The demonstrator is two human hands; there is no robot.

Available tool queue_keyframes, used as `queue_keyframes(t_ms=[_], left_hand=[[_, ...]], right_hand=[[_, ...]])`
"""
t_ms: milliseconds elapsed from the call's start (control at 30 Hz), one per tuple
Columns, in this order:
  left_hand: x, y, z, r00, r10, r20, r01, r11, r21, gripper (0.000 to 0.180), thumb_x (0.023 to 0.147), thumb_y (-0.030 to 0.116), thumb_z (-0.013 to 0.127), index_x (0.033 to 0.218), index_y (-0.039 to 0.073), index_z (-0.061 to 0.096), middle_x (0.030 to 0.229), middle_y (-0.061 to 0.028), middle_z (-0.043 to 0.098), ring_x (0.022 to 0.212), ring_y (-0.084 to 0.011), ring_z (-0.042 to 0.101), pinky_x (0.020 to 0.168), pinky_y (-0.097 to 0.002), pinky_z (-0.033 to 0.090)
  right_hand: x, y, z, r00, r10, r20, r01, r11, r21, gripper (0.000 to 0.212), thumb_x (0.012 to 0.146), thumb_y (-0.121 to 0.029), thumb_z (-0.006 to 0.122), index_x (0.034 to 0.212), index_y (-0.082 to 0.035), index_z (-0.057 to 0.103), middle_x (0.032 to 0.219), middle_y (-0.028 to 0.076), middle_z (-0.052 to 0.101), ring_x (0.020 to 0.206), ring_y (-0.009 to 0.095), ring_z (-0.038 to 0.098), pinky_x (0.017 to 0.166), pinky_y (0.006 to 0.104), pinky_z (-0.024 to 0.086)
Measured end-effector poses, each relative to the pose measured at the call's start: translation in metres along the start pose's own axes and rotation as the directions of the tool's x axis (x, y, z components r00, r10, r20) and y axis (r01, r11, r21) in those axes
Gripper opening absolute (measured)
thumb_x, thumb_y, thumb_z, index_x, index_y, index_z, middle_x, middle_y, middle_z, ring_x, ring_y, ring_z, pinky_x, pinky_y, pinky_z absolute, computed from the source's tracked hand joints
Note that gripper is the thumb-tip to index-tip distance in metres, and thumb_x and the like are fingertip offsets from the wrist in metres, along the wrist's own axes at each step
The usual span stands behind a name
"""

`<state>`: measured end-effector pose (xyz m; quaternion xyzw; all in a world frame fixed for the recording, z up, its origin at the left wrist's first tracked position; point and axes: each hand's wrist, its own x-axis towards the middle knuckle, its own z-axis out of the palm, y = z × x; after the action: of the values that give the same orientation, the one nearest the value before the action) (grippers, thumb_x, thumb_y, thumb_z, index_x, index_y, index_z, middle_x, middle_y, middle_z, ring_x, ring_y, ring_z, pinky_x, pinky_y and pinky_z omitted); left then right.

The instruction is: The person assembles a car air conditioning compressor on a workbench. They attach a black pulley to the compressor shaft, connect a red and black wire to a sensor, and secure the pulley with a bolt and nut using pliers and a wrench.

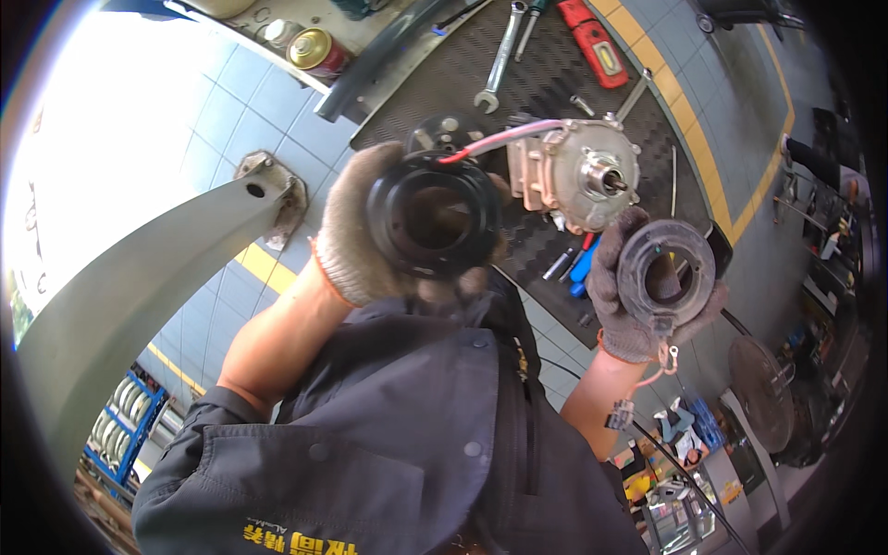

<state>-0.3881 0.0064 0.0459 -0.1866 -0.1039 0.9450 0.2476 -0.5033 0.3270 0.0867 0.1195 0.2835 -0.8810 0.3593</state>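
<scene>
over a black ribbed mat, left hand clasps black ring; right hand closed round grey coil ring.

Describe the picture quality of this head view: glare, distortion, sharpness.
Head view: the upper left is blown out to white by strong glare; fisheye bending curves the grey beam and yellow floor line, with a dark rim at the corners; the centre is fairly sharp, showing the left hand with the black ring and the right hand with the grey ring; the edges look soft.
</scene>
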Motion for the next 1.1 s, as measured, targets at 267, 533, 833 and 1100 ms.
queue_keyframes(t_ms=[267,533,833,1100], left_hand=[[-0.012,0.002,-0.011,0.962,0.245,-0.123,-0.219,0.956,0.193,0.115,0.108,0.082,0.041,0.167,-0.016,0.046,0.120,-0.0447,0.066,0.084,-0.0404,0.070,0.050,-0.0351,0.053],[-0.019,0.013,-0.034,0.940,0.338,-0.048,-0.327,0.931,0.164,0.113,0.106,0.084,0.034,0.169,-0.008,0.049,0.124,-0.0363,0.070,0.091,-0.0424,0.076,0.050,-0.0378,0.045],[-0.020,0.017,-0.064,0.915,0.400,-0.055,-0.398,0.916,0.048,0.113,0.103,0.081,0.046,0.168,-0.011,0.046,0.130,-0.0411,0.069,0.095,-0.0471,0.079,0.053,-0.0408,0.055],[-0.028,0.022,-0.098,0.918,0.395,-0.029,-0.396,0.917,-0.044,0.120,0.100,0.078,0.062,0.171,-0.016,0.037,0.135,-0.0466,0.064,0.105,-0.0513,0.079,0.061,-0.0460,0.067]], right_hand=[[0.013,-0.039,0.002,0.995,-0.103,-0.004,0.092,0.904,-0.418,0.133,0.080,-0.074,0.092,0.165,0.016,0.044,0.146,0.037,0.064,0.113,0.044,0.075,0.076,0.0391,0.071],[0.041,-0.059,0.030,0.938,-0.254,0.234,0.246,0.013,-0.969,0.120,0.054,-0.027,0.095,0.161,0.011,0.058,0.145,0.024,0.071,0.124,0.035,0.076,0.110,0.0431,0.061],[0.082,-0.045,0.059,0.864,0.210,0.458,0.457,-0.710,-0.535,0.111,0.053,-0.007,0.094,0.159,0.004,0.061,0.144,0.028,0.068,0.131,0.050,0.068,0.116,0.0554,0.056],[0.098,-0.044,0.055,0.814,0.336,0.473,0.546,-0.722,-0.426,0.108,0.057,-0.005,0.095,0.158,0.006,0.059,0.148,0.030,0.066,0.131,0.053,0.067,0.112,0.0615,0.058]])
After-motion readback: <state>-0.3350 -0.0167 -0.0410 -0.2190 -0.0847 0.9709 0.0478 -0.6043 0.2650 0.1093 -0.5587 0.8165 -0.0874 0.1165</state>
